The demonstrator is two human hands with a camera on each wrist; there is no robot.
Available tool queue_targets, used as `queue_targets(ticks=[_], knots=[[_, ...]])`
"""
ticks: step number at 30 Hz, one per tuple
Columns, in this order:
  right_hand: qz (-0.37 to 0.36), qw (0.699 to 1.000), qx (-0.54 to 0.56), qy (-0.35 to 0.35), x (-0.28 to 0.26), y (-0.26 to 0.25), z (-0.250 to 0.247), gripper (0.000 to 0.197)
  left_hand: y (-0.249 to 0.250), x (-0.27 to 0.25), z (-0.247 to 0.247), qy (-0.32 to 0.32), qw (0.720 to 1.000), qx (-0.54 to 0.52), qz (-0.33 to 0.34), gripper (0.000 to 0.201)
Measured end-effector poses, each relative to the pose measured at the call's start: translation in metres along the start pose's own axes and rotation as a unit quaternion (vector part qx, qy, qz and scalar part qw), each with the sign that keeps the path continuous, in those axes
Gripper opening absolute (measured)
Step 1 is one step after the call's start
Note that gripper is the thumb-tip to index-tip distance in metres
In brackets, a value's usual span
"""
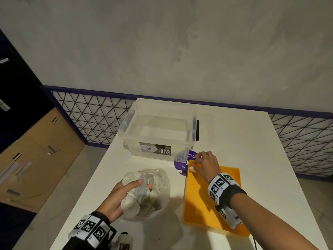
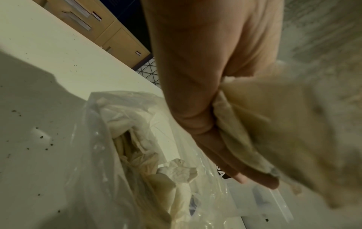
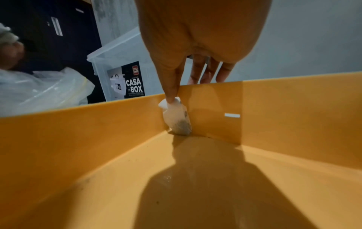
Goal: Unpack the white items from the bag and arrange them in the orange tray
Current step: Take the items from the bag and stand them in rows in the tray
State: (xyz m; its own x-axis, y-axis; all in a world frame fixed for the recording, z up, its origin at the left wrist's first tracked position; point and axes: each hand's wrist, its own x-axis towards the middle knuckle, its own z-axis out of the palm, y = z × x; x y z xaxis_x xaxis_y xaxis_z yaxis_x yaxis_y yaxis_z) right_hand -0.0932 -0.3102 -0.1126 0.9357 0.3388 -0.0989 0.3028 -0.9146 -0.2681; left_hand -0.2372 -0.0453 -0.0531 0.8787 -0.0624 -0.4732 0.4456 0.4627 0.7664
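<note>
A clear plastic bag [image 1: 160, 201] [image 2: 125, 162] of crumpled white items sits on the white table, left of the orange tray [image 1: 203, 212] [image 3: 98, 139]. My left hand [image 1: 143, 184] [image 2: 195, 93] is over the bag's mouth and grips one white item [image 1: 130, 202] [image 2: 274, 124], fingers curled round it. My right hand [image 1: 196, 162] [image 3: 188, 86] reaches to the tray's far left corner. Its thumb presses a small white item [image 1: 192, 169] [image 3: 177, 120] that stands upright against the corner. The other fingers lie straight over the tray's far wall.
A clear lidless storage box [image 1: 158, 130] [image 3: 117, 62] labelled CASA BOX stands behind the bag and tray. A round purple sticker [image 1: 181, 164] lies between them. A wire mesh rail [image 1: 93, 114] borders the table's back; brown cabinets [image 1: 36, 150] stand at left.
</note>
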Motion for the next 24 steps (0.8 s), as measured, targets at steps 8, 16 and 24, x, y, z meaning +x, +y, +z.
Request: queue_targets(ticks=[8, 16, 24], knots=[[-0.01, 1.0, 0.017, 0.021, -0.002, 0.0, 0.004, 0.034, -0.001, 0.001, 0.002, -0.002, 0.999, 0.046, 0.028, 0.015], [0.009, 0.999, -0.007, 0.037, -0.002, -0.002, 0.009, 0.029, -0.006, 0.006, -0.007, 0.004, 0.999, 0.036, 0.005, 0.04], [-0.036, 0.997, -0.044, 0.049, -0.004, -0.001, 0.011, 0.026, -0.01, 0.012, -0.015, -0.01, 0.999, 0.042, 0.005, 0.048]])
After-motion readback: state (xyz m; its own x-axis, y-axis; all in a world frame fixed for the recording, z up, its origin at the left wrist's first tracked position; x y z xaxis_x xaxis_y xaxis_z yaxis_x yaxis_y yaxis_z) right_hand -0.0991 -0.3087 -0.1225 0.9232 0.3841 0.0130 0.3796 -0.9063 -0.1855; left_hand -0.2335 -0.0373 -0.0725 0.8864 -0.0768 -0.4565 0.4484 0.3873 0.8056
